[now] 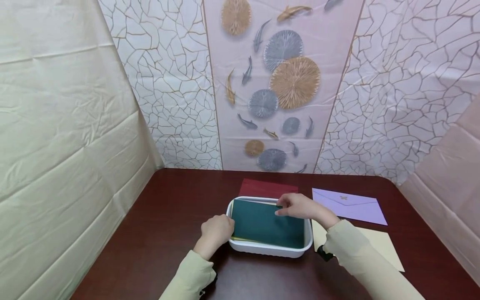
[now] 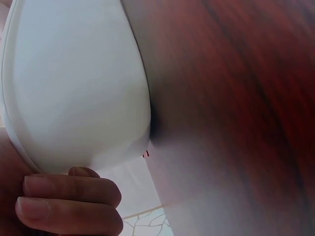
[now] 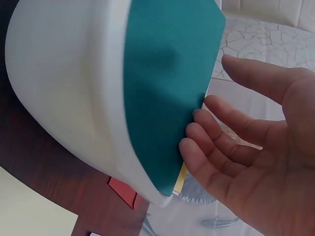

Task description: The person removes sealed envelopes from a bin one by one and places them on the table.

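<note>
A white plastic tub (image 1: 268,250) stands on the dark red-brown table. Inside it lies a flat dark green paper rectangle (image 1: 258,227), with yellow paper (image 1: 243,239) peeking out beneath. At the tub's left end my left hand (image 1: 217,230) grips the rim, and in the left wrist view its fingers curl against the white wall. My right hand (image 1: 298,205) hovers over the far right part of the green paper. In the right wrist view its loosely bent fingertips (image 3: 191,150) are right at the paper's edge, while the thumb (image 3: 261,78) stays apart from it.
Behind the tub lies a dark red envelope (image 1: 266,188). To the right are a lilac envelope (image 1: 348,206) with a small gold butterfly and a cream paper piece (image 1: 378,246), partly under my right forearm. Patterned cloth (image 1: 180,83) hangs behind the table.
</note>
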A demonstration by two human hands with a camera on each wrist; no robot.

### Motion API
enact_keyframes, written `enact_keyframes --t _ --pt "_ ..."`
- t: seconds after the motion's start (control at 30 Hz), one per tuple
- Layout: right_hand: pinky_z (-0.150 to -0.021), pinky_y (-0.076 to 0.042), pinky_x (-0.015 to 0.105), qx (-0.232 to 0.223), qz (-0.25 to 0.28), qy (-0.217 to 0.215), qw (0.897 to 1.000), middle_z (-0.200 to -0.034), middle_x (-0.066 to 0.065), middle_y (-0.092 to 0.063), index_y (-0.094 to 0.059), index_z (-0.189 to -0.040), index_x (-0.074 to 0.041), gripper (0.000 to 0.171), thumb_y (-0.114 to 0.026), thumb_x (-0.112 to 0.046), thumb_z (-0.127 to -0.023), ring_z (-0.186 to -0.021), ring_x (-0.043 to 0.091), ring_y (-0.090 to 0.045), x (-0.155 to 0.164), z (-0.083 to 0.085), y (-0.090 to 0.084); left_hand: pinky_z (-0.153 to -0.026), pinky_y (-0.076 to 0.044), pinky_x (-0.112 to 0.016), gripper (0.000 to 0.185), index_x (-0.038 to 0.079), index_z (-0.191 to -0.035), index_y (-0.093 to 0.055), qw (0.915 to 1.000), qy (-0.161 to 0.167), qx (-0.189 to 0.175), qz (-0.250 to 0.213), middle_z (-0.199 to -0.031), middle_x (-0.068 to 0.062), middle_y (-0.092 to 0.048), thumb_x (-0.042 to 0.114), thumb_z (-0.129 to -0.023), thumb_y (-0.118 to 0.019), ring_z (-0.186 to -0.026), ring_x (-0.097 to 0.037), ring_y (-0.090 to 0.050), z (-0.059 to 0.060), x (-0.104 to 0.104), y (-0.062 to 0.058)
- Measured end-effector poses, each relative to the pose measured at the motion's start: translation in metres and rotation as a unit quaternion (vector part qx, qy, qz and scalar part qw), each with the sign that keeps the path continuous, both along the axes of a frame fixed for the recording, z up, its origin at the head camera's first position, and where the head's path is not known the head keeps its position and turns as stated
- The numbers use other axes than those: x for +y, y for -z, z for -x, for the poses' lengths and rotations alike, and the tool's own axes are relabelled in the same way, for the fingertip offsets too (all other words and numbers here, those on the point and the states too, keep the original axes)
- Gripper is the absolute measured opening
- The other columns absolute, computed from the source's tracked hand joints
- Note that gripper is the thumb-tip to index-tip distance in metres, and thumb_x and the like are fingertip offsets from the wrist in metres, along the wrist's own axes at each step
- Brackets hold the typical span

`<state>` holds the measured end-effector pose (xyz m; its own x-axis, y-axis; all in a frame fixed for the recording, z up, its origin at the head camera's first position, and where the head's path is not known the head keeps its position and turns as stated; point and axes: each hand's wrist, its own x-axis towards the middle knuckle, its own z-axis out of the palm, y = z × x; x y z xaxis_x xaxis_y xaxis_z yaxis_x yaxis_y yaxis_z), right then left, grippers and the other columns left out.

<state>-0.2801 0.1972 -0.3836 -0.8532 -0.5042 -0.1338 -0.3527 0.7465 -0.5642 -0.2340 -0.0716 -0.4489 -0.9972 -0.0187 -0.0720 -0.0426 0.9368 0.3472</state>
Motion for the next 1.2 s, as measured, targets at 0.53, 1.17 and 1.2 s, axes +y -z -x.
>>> enact_keyframes --t 0.53,1.17,1.2 --pt "-0.077 -0.053 0.041 0.061 0.013 0.046 0.997 -0.093 0.004 -0.066 -0.07 -0.108 -0.002 0.025 -0.075 -0.02 -0.091 -0.081 0.016 -0.06 -0.005 0.001 0.014 -0.06 -0.05 -0.048 0.042 0.013 -0.061 -0.057 1.0 0.0 0.001 -0.002 -0.064 -0.007 -0.056 0.027 -0.1 -0.048 -0.063 -0.024 -0.059 0.002 0.0 -0.001" --pt "-0.065 -0.05 0.033 0.1 -0.018 0.074 0.992 -0.08 0.002 -0.064 -0.071 -0.091 -0.004 0.013 -0.075 -0.016 -0.09 -0.069 0.013 -0.056 -0.016 0.0 0.018 -0.061 -0.05 -0.049 0.043 0.014 -0.061 -0.057 1.0 0.001 0.001 -0.002 -0.065 -0.007 -0.057 0.029 -0.099 -0.047 -0.064 -0.025 -0.06 0.004 -0.003 0.005" --pt "-0.066 -0.05 0.034 0.099 -0.018 0.075 0.992 -0.08 0.002 -0.065 -0.071 -0.092 -0.003 0.013 -0.075 -0.016 -0.09 -0.069 0.013 -0.056 -0.017 0.0 0.018 -0.061 -0.05 -0.049 0.043 0.014 -0.061 -0.057 1.0 0.0 0.001 -0.002 -0.065 -0.007 -0.057 0.029 -0.099 -0.047 -0.064 -0.025 -0.06 0.004 -0.004 0.005"
